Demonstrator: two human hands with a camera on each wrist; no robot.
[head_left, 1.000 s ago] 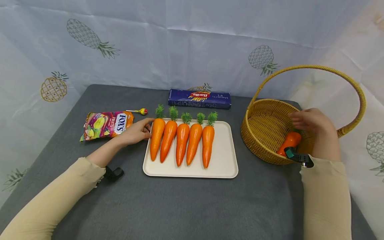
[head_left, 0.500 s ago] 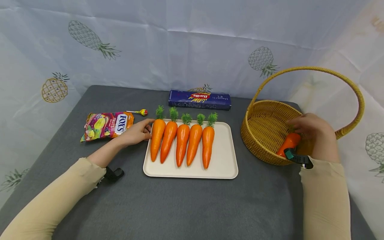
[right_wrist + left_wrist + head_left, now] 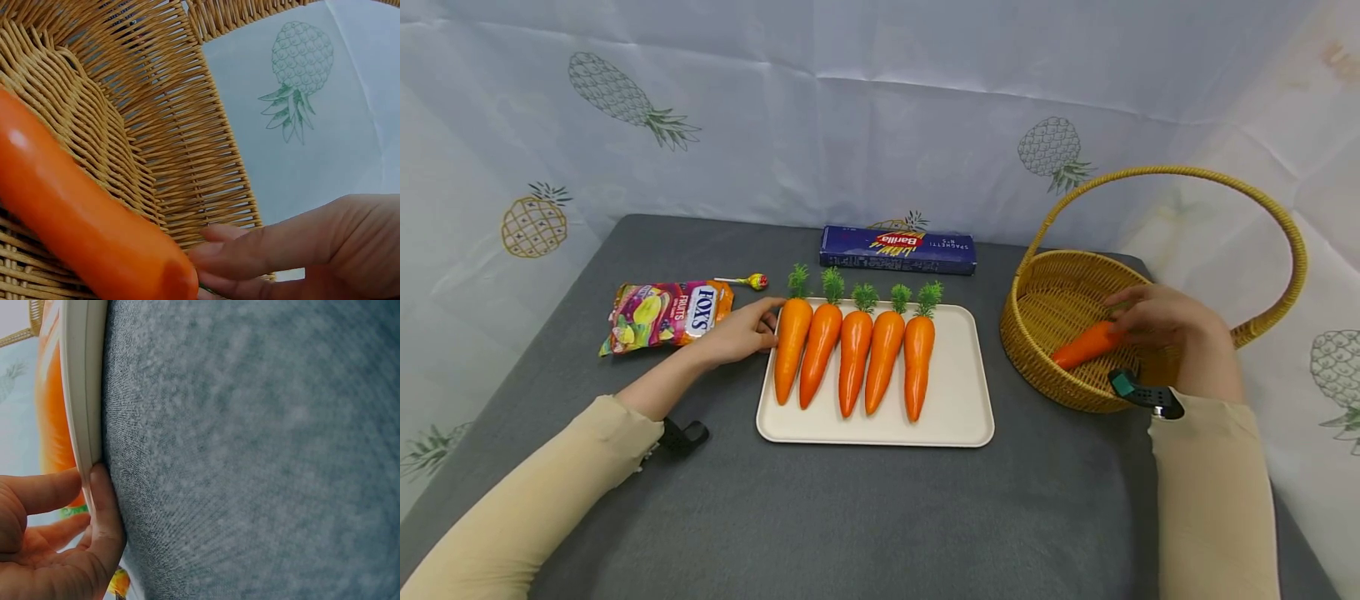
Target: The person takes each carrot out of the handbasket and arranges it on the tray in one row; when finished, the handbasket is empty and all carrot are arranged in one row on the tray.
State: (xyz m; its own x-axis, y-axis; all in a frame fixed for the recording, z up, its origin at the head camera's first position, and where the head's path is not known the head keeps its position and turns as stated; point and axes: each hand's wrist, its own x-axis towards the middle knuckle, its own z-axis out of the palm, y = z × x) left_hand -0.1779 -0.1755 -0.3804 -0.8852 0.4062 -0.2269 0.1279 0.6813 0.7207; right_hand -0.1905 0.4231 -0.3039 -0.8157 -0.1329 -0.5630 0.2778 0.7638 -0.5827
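My left hand (image 3: 737,333) pinches the left rim of a cream tray (image 3: 961,375), the thumb on one side and a finger on the other in the left wrist view. Several orange carrots (image 3: 853,362) with green tops lie in a row on the tray. My right hand (image 3: 1176,315) is inside a wicker basket (image 3: 1026,354) and pinches a carrot (image 3: 1084,345) at its leafy end. In the right wrist view the thick end of this carrot (image 3: 94,219) meets the fingertips, and its greens are mostly hidden by them.
A blue spaghetti box (image 3: 898,250) lies behind the tray. Left of the tray are a Fox's candy bag (image 3: 662,312) and a lollipop (image 3: 756,281). The basket's tall handle (image 3: 1195,172) arches over its opening. A pineapple-print cloth (image 3: 880,125) hangs behind the table.
In the basket the carrot has swung with my right hand to the left, its tip now nearer the basket's left front wall. My left hand and the tray stay in place.
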